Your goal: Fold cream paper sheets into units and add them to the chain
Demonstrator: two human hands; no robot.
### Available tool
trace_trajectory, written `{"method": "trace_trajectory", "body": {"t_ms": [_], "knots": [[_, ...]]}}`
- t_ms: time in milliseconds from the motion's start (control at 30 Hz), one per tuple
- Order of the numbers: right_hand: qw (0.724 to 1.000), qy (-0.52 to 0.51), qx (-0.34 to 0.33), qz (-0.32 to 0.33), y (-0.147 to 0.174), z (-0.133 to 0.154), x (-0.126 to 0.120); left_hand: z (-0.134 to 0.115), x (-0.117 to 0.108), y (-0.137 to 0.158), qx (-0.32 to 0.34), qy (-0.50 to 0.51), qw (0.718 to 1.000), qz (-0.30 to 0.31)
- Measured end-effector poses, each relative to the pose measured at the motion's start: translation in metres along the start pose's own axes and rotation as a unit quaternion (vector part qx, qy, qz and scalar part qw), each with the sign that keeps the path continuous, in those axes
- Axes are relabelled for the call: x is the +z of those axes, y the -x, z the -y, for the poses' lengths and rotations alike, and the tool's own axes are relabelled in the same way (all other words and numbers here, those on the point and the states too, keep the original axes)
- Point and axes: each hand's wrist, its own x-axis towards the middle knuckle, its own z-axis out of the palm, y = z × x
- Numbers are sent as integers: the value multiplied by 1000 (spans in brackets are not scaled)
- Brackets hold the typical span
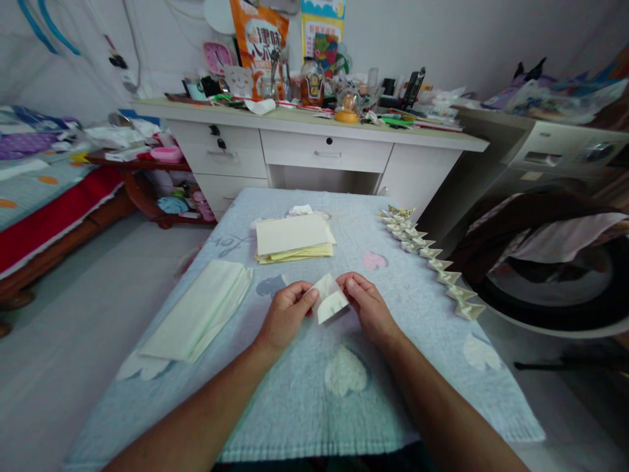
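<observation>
Between my two hands is a small folded piece of pale paper (328, 298), held just above the cloth-covered table (295, 400). My left hand (289, 311) pinches its left edge between thumb and fingers. At its right corner, my right hand (366, 305) grips with bent fingers; the fingertips are partly hidden. Beyond my hands lies a stack of cream and yellow paper sheets (293, 236). To the left rests a pile of long pale green paper (201, 311). A row of folded paper pieces (437, 265) with pointed tips runs down the table's right side.
A white desk (327, 147) crowded with jars, a bag and small items stands behind the table. On the right is a front-loading washing machine (550, 262) with dark cloth hanging from its door. A bed (54, 190) and a low wooden shelf (147, 164) are at the left.
</observation>
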Motion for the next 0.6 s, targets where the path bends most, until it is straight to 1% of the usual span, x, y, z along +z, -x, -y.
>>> {"method": "trace_trajectory", "body": {"t_ms": [167, 400, 600], "knots": [[999, 35, -2, 21, 0, -1, -2, -2, -1, 0, 9, -11, 1000, -17], [999, 42, -15, 14, -3, -6, -1, 1, 0, 1, 6, -4, 1000, -14], [999, 21, 18, 39, -2, -3, 1, 4, 1, 0, 2, 36, 999, -26]]}}
